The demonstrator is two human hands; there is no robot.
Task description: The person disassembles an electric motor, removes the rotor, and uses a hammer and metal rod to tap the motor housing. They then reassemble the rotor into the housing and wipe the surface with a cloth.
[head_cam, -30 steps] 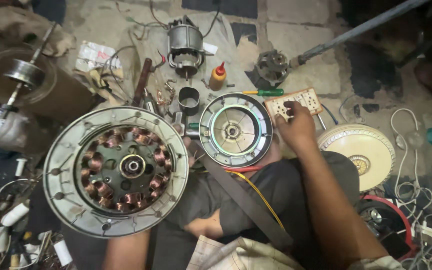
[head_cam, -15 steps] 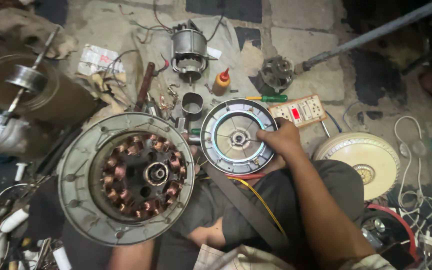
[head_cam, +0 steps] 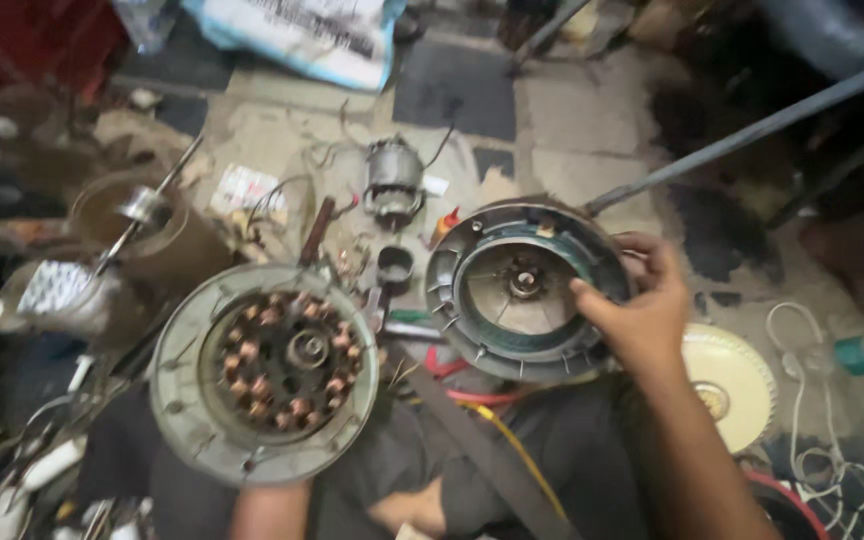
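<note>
- Near the middle of the floor (head_cam: 592,130), my right hand (head_cam: 642,310) grips the cover (head_cam: 527,290) by its right rim, thumb hooked inside, fingers curled behind the edge.
- I see the cover as a round metal shell, tilted up with its hollow side facing me: grey outer rim with short ribs, a greenish inner band, a small hub at the centre.
- My left hand is out of view; only the forearm (head_cam: 267,512) shows at the bottom edge, under the stator (head_cam: 264,372), so I cannot tell whether it is open or closed.
- I see the stator as a wide grey disc with a ring of copper coils around a central hub, lying just left of the cover.
- Beyond both, toward the far side of the floor, stands a small motor (head_cam: 393,180); a cream disc (head_cam: 730,385) lies just right of my right arm.
</note>
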